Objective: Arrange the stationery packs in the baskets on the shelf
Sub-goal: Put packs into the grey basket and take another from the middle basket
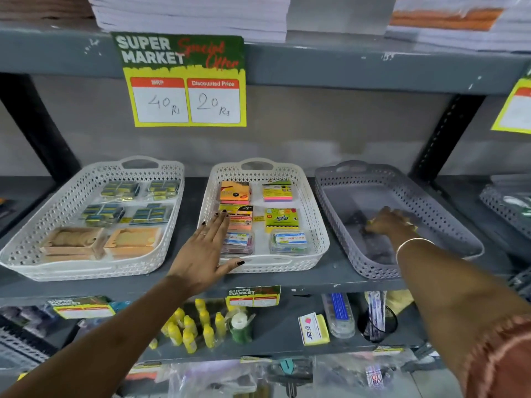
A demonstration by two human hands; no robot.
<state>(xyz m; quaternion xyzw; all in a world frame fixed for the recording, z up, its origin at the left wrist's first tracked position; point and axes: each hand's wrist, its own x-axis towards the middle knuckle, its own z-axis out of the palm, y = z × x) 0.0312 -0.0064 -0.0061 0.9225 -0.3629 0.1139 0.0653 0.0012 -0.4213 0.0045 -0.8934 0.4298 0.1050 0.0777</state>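
Three perforated baskets stand side by side on the grey shelf [324, 278]. The left white basket [31, 237] holds staple packs [120, 191] and tan boxes [71, 244]. Sticky-note packs [278, 191] and clear clip boxes [288, 242] lie in the middle white basket [317, 225]. My left hand [205, 251] is flat over this basket's front left corner, fingers apart, holding nothing. My right hand [390, 224] reaches into the grey basket [342, 222], its fingers curled on a blurred stationery pack with yellow edges. Dark packs [379, 249] lie on that basket's floor.
A yellow and green price sign [186, 81] hangs from the shelf above, under paper stacks [189, 15]. The shelf below holds yellow bottles [189, 328], a yellow pack [313, 330] and a black mesh cup [379, 326]. Another grey basket [505, 208] sits at the far right.
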